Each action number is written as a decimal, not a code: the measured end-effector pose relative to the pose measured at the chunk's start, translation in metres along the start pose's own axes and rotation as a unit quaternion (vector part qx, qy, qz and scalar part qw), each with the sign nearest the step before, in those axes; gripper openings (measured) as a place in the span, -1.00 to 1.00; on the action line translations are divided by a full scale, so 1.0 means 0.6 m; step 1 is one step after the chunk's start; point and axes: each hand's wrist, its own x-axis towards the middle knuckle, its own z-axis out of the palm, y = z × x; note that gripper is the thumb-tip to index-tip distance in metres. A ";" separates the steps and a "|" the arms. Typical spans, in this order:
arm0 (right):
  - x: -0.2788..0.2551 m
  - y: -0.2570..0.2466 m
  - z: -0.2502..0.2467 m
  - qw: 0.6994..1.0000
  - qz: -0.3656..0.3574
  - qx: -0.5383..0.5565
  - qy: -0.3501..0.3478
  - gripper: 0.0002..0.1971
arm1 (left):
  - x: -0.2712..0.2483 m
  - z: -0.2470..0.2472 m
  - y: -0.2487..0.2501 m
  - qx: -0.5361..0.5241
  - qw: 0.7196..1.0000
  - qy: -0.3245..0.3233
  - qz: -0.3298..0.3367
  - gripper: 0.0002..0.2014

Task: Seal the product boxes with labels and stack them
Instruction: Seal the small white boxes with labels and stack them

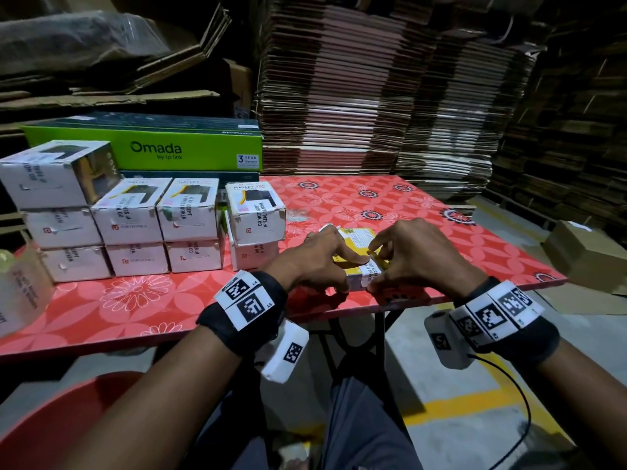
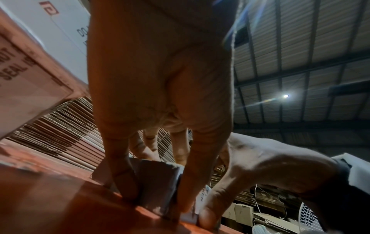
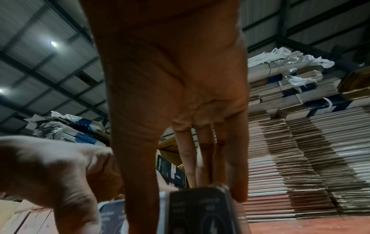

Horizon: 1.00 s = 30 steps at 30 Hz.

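A yellow and white product box (image 1: 358,240) lies on the red floral table (image 1: 390,205) near its front edge. A white seal label (image 1: 371,274) printed "DO NOT ACCEPT IF SEAL IS BROKEN" wraps over the box's near end. My left hand (image 1: 319,256) holds the box (image 2: 156,182), index finger along the top and thumb on the near face. My right hand (image 1: 407,256) pinches the same end (image 3: 200,209), with its index tip on top and its thumb on the label. Sealed white boxes (image 1: 135,218) stand stacked in rows at the left.
A green Omada carton (image 1: 152,147) lies behind the stacks. Tall piles of flattened cardboard (image 1: 373,96) wall in the back. A brown carton (image 1: 590,256) sits off the table's right end. A bundle of labels (image 1: 20,293) rests at the left edge.
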 end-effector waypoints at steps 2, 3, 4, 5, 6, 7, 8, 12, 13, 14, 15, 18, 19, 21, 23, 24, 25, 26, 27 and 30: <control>-0.001 -0.004 0.001 1.000 0.011 -0.001 0.002 -0.24 | 0.000 0.000 0.001 0.001 1.000 0.000 -0.001 -0.42; -0.002 -0.005 0.000 1.000 0.019 0.004 0.003 -0.23 | 0.000 -0.001 0.001 0.003 1.000 -0.001 -0.001 -0.42; -0.003 -0.006 -0.002 1.000 0.027 0.011 0.004 -0.22 | 0.000 -0.001 0.002 0.005 1.000 -0.002 -0.001 -0.42; -0.004 -0.007 -0.003 0.999 0.035 0.019 0.004 -0.20 | -0.001 -0.001 0.002 0.005 1.000 -0.003 -0.001 -0.42; -0.005 -0.009 -0.003 0.999 0.041 0.025 0.005 -0.17 | -0.001 -0.001 0.003 0.004 1.000 -0.003 -0.002 -0.42; -0.005 -0.010 -0.003 0.999 0.047 0.028 0.006 -0.13 | -0.002 -0.002 0.004 0.004 1.000 -0.003 -0.001 -0.42; -0.005 -0.010 -0.001 0.998 0.051 0.031 0.006 -0.10 | -0.002 -0.001 0.004 0.004 1.000 -0.004 0.000 -0.42; -0.001 -0.009 0.009 0.995 0.068 0.069 -0.002 -0.01 | 0.000 -0.001 0.002 -0.008 1.000 -0.004 0.000 -0.43; -0.001 -0.008 0.011 0.994 0.074 0.081 -0.002 0.01 | 0.000 -0.001 0.002 -0.010 1.000 -0.003 0.000 -0.43; -0.001 -0.007 0.014 0.993 0.076 0.088 0.000 0.03 | 0.000 -0.001 0.001 -0.011 1.000 -0.002 0.001 -0.43; -0.001 -0.007 0.018 0.993 0.077 0.092 0.002 0.05 | -0.001 -0.001 0.001 -0.013 1.000 -0.001 0.002 -0.44; 0.001 -0.007 0.027 0.993 0.064 0.099 0.011 0.10 | -0.001 -0.001 0.000 -0.014 1.000 0.001 0.004 -0.44; 0.003 -0.006 0.027 0.994 0.052 0.099 0.010 0.13 | -0.001 -0.001 -0.001 -0.014 1.000 0.001 0.005 -0.44; 0.002 0.000 0.018 0.994 0.020 0.107 -0.021 0.12 | -0.001 0.000 -0.002 -0.012 1.000 0.000 0.004 -0.44; 0.000 0.010 0.004 0.992 -0.012 0.108 -0.068 0.02 | -0.001 0.000 -0.002 -0.012 1.000 0.001 0.007 -0.44; -0.001 0.015 0.002 0.992 -0.023 0.103 -0.075 -0.06 | -0.001 -0.001 -0.002 -0.015 1.000 0.003 0.009 -0.44; -0.001 0.018 0.001 0.992 -0.028 0.101 -0.066 -0.14 | -0.001 -0.002 -0.002 -0.018 1.000 0.003 0.010 -0.44; -0.002 0.021 0.003 0.993 -0.025 0.107 -0.046 -0.22 | -0.001 -0.002 -0.002 -0.021 1.000 0.002 0.011 -0.44; -0.003 0.022 0.008 0.993 -0.020 0.115 -0.022 -0.27 | -0.001 -0.001 -0.002 -0.025 1.000 0.001 0.012 -0.44; -0.005 0.022 0.022 0.990 -0.011 0.134 0.030 -0.35 | -0.003 0.000 -0.002 -0.036 0.999 -0.005 0.009 -0.43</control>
